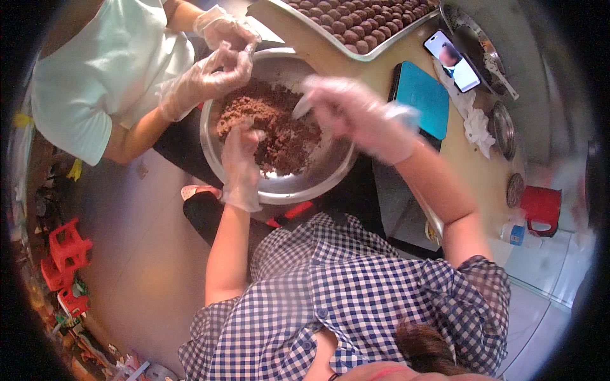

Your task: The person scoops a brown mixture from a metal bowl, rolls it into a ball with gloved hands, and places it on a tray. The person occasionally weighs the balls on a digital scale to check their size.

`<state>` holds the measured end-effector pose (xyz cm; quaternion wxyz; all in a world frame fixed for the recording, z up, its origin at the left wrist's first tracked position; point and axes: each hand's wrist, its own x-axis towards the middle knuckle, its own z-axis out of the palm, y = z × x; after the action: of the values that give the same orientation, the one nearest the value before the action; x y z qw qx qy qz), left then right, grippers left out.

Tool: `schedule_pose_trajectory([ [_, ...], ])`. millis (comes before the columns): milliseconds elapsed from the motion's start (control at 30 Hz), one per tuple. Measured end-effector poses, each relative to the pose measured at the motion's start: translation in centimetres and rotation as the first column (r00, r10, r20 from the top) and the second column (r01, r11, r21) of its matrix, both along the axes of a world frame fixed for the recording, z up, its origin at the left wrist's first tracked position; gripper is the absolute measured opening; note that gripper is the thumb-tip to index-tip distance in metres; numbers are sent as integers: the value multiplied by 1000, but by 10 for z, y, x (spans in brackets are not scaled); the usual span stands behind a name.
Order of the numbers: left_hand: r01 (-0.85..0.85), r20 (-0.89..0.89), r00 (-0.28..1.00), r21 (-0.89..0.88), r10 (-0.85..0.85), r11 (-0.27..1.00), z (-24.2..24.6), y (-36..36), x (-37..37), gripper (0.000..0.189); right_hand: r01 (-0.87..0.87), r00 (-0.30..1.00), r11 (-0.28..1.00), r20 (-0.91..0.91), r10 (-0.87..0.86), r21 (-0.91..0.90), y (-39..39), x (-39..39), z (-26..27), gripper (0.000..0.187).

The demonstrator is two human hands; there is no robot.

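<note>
A large metal bowl point(281, 196) with loose, crumbly brown mixture point(286, 143) inside lies before me. My left hand point(242, 152), in a clear plastic glove, reaches over the near left rim with its fingers at the mixture; whether it grips any is hard to see. Above the bowl's right side is my right hand point(357, 114), also gloved and blurred by motion. What lies between its fingers cannot be made out. Across the bowl's far left rim, a co-worker's two gloved hands point(217, 76) are held close together, fingers bent.
Behind the bowl, a metal tray point(367, 56) holds rows of round brown balls. On the table are a blue-topped flat device point(421, 97), a lit phone point(452, 62), crumpled tissue point(478, 128) and an oblong dish point(481, 43). A red mug point(541, 209) stands farther right.
</note>
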<state>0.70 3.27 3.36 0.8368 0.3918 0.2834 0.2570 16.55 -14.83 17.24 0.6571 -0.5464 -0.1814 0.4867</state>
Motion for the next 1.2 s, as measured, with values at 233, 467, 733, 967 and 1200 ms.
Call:
schedule_pose_trajectory([
  [233, 262, -364, 928, 504, -72, 823, -24, -5, -16, 32, 444, 678, 885, 698, -230, -141, -46, 265, 87, 20],
  [467, 232, -497, 861, 197, -107, 953, -20, 6, -7, 39, 654, 343, 655, 920, 189, -378, -10, 493, 38, 22],
  [733, 166, -562, 826, 170, -42, 971, -33, 18, 6, 33, 717, 228, 505, 847, 481, -480, 13, 587, 12, 25],
  [967, 268, -491, 861, 216, -133, 939, -20, 31, -11, 34, 696, 8, 661, 923, 384, -281, -17, 479, 52, 28],
  [1200, 329, -487, 873, 532, -36, 781, -24, 44, -24, 35, 135, -38, 934, 940, 338, -330, -21, 221, 85, 31],
])
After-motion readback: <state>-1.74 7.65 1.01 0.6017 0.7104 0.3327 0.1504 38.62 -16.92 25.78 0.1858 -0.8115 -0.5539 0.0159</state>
